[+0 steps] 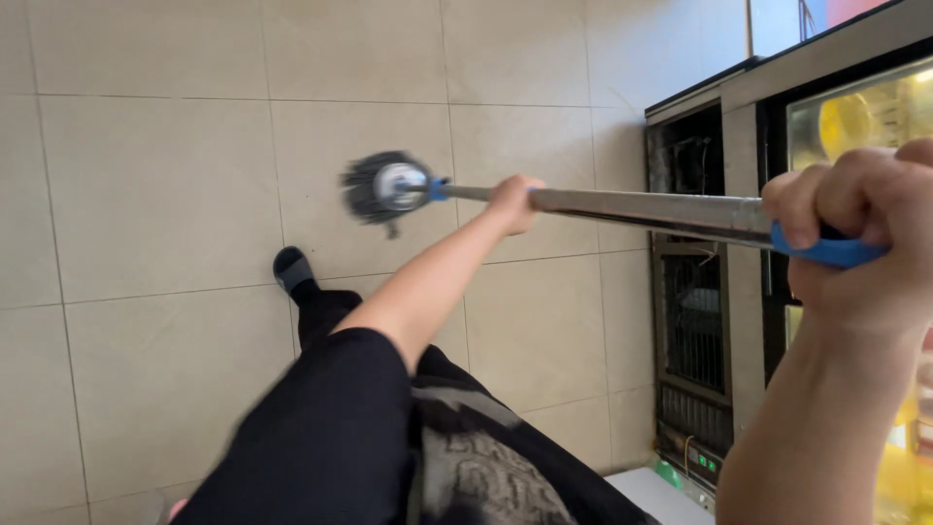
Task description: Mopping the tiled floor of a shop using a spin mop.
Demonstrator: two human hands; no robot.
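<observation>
I hold a mop by its long metal pole point(641, 206), which runs across the view. My left hand point(513, 202) is closed around the pole partway along, with the arm stretched out from a black sleeve. My right hand point(860, 228) grips the blue handle end point(826, 253) close to the camera. The dark grey mop head point(381, 187) with its blue collar is blurred and sits over the beige tiled floor point(165, 194), just beyond my left hand.
My black-trousered leg and black shoe point(292, 270) stand on the tiles near the mop head. A glass-door cooler point(777, 126) with a metal frame, a dark vent grille point(695, 321) and yellow items inside fills the right side.
</observation>
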